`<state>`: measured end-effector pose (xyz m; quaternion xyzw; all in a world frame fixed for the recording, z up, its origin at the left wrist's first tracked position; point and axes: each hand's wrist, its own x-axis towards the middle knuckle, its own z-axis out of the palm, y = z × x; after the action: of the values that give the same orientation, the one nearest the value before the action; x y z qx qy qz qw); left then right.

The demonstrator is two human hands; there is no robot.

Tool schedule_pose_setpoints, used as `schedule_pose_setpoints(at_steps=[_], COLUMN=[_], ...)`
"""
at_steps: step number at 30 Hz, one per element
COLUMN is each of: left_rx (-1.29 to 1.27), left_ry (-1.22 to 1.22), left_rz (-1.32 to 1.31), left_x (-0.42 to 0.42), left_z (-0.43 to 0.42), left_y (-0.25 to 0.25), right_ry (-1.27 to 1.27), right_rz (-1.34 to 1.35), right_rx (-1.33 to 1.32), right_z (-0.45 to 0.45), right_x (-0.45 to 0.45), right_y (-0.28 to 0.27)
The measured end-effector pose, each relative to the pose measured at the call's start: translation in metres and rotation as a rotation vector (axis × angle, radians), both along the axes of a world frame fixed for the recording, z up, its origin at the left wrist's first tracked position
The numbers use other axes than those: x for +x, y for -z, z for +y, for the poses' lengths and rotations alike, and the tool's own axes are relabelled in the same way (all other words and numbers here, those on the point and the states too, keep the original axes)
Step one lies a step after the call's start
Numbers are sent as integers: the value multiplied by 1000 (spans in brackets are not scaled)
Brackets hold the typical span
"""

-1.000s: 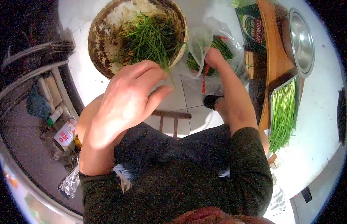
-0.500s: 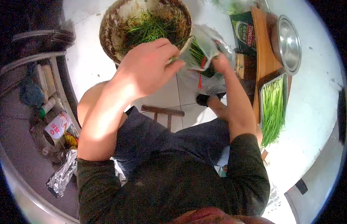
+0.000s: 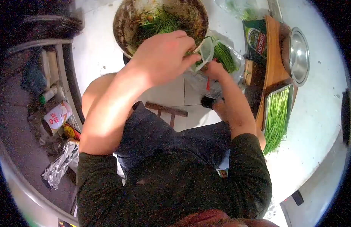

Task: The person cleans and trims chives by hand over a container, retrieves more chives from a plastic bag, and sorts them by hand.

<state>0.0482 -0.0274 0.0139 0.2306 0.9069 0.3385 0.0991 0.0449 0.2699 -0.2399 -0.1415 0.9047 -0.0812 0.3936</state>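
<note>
My left hand (image 3: 168, 55) is closed, its thumb and fingers pinched together at the left edge of a clear plastic bag (image 3: 238, 58). Whatever lies between those fingertips is hidden. My right hand (image 3: 215, 70) grips the bag's whitish rim from the near side. Green chives (image 3: 224, 56) show inside the bag, beyond the right hand, and a red strip (image 3: 208, 84) hangs below it. Just beyond my left hand stands a stained round basket (image 3: 122, 28) holding loose green trimmings (image 3: 160, 24).
At the right, a tray of chives (image 3: 276, 117) and a metal bowl (image 3: 299, 56) sit by a wooden board (image 3: 275, 56). A dark green box (image 3: 255, 38) stands behind. A small wooden stool (image 3: 166, 109) is between my legs. Shelves with a can (image 3: 57, 116) and foil (image 3: 62, 162) line the left.
My right hand has come closer to my left hand, drawing the bag's rim with it. More of the chives in the bag now show. The whole view has shifted slightly.
</note>
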Motion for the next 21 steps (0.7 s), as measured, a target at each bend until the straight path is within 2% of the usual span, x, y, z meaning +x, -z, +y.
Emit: schedule_pose_setpoints(at_steps=[3, 6, 9, 10, 17, 21], left_rx=[31, 44, 6, -13, -95, -173], left_ry=[-13, -6, 16, 20, 59, 147], left_rz=[16, 29, 12, 13, 9, -52], left_x=[-1, -1, 1, 2, 21, 36], left_z=[-1, 7, 12, 12, 22, 24], left_y=[-1, 0, 5, 7, 29, 28], right_ry=[-297, -451, -483, -414, -330, -153], right_rz=[277, 267, -16, 130, 223, 220], right_rx=[-11, -67, 31, -115, -11, -34], right_z=[7, 11, 0, 6, 9, -5], right_x=[35, 58, 65, 77, 99, 85], right_y=[20, 15, 19, 22, -3, 19])
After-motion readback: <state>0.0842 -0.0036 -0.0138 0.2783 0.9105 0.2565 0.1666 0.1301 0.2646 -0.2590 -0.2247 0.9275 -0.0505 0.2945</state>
